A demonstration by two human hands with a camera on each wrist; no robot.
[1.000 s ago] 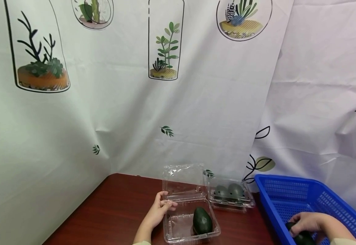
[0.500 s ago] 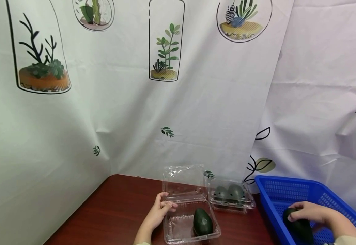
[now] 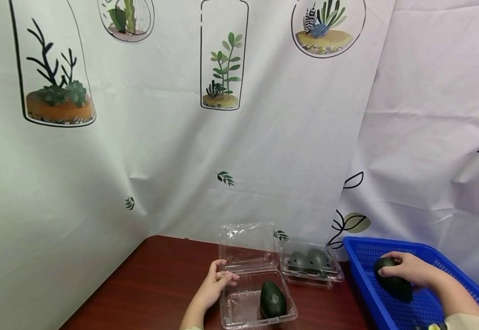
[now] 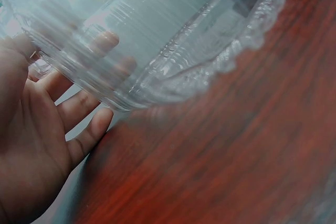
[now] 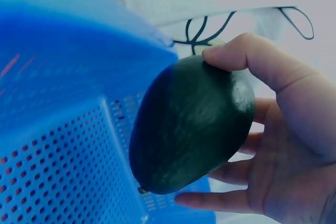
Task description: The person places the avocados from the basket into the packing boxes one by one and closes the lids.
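My right hand [image 3: 413, 267] grips a dark green avocado [image 3: 393, 283] above the blue basket [image 3: 421, 314]. In the right wrist view the thumb lies on top of this avocado [image 5: 191, 127], the fingers are behind and below it, and its stem end points down-left. At the middle of the table stands a clear plastic clamshell box [image 3: 239, 306], its lid [image 3: 247, 245] raised. One avocado [image 3: 273, 300] lies in the right half of its base. My left hand [image 3: 213, 284] holds the box's left edge near the hinge, with fingers seen through the plastic [image 4: 157, 59] in the left wrist view.
Behind the open box, to its right, sits a closed clamshell [image 3: 310, 261] with two avocados in it. The basket's slatted wall rises at the table's right side. A printed cloth [image 3: 284, 160] hangs behind the dark red table [image 3: 152, 284].
The right hand has lifted the avocado from low in the basket, moving it up and slightly left. My left hand and the open box have stayed in place.
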